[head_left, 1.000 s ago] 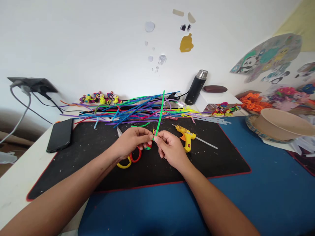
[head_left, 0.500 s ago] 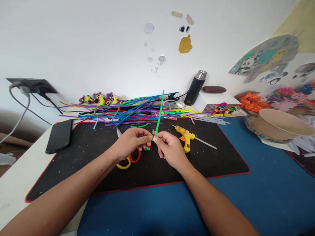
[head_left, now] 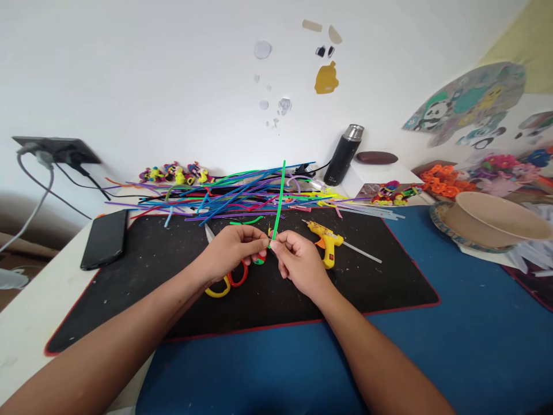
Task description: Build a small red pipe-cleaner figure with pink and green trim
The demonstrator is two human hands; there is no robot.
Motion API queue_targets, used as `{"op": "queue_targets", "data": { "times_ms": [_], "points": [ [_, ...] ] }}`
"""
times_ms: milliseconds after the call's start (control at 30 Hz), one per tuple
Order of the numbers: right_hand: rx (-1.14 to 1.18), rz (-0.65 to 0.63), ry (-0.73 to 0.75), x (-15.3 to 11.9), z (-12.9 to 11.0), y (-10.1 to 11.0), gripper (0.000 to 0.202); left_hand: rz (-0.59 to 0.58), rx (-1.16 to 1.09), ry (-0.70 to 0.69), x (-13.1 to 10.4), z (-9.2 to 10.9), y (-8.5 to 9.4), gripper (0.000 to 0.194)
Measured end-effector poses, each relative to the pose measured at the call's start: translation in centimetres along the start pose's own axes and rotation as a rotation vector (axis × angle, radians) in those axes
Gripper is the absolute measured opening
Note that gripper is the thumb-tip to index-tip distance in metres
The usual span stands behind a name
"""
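Right now the counter [head_left: 475, 346], blue on its near side, carries a big black mat [head_left: 129, 288] with a red edge, and everything else sits around that mat. Along the mat's far edge lies a wide heap of coloured pipe cleaners [head_left: 224, 196], spilling past both of its ends. Off the mat's right end stands a tan bowl [head_left: 496, 222]; off its left end lies a dark phone [head_left: 105, 238]; beyond its far right corner a black flask [head_left: 344, 154] stands upright by the wall. On the mat, right of centre, lies a yellow glue gun [head_left: 327, 242], and near the centre a pair of scissors [head_left: 224, 276] with yellow and red handles, partly under the left hand [head_left: 228, 251]. Both hands hover over the mat's middle, the right hand [head_left: 302, 265] just beside the left, almost touching. The fingers of each are pinched together on the lower end of a green pipe cleaner [head_left: 280, 202], which rises nearly upright over the heap. A small red and green piece [head_left: 259, 259] shows below the left fingers; whether they hold it I cannot tell.
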State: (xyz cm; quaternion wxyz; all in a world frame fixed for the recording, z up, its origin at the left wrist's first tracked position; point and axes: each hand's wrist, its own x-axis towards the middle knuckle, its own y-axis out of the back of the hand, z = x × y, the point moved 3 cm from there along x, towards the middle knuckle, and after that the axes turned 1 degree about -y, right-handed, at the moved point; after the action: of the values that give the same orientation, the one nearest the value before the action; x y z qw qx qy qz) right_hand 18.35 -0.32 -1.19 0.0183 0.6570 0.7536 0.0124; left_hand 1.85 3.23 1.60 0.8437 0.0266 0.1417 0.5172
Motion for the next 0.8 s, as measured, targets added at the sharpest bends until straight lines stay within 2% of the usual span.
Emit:
{"op": "queue_targets", "data": {
  "times_ms": [300,800],
  "points": [
    [0.002,0.006,-0.009,0.09,0.37,0.05,0.022,0.006,0.042,-0.03,0.08,-0.33,0.1,0.034],
    [-0.038,0.011,-0.013,0.26,0.85,0.06,0.022,0.063,0.171,-0.103,-0.24,0.36,-0.09,0.027]
  ]
}}
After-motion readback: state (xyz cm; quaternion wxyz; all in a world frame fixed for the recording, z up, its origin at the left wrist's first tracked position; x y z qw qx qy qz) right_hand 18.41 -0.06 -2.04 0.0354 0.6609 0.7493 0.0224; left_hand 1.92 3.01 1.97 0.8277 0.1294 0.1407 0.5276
